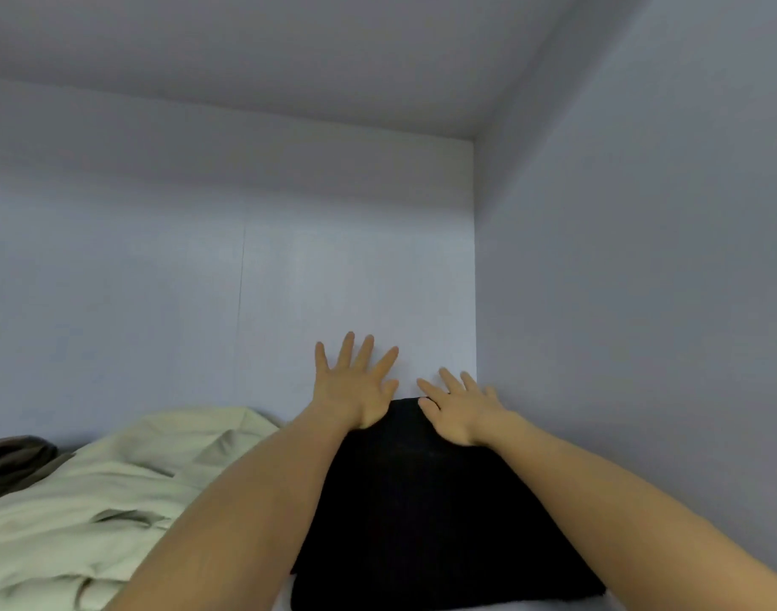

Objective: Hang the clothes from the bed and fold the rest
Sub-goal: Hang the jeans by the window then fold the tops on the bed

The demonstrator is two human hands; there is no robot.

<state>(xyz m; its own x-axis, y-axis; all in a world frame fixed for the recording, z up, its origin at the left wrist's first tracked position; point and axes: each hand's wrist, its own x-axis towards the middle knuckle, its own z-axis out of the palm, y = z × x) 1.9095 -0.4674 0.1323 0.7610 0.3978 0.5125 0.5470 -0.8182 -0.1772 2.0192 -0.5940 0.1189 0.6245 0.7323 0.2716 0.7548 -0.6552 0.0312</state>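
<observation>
- At the near edge, the folded black garment (431,513) lies inside a white compartment, its front cut off by the frame.
- Left of it: a crumpled cream garment (113,491); beyond, a dark item (12,460), hard to identify.
- Left hand (356,390) and right hand (461,412), fingers spread, rest on the black garment's far edge, near the back wall (157,280).

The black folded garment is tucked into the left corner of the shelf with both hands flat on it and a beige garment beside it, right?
Not quite. The head view shows the black folded garment in the right corner, against the right wall. The left hand and right hand do lie open on it, and the beige garment lies to its left.
</observation>
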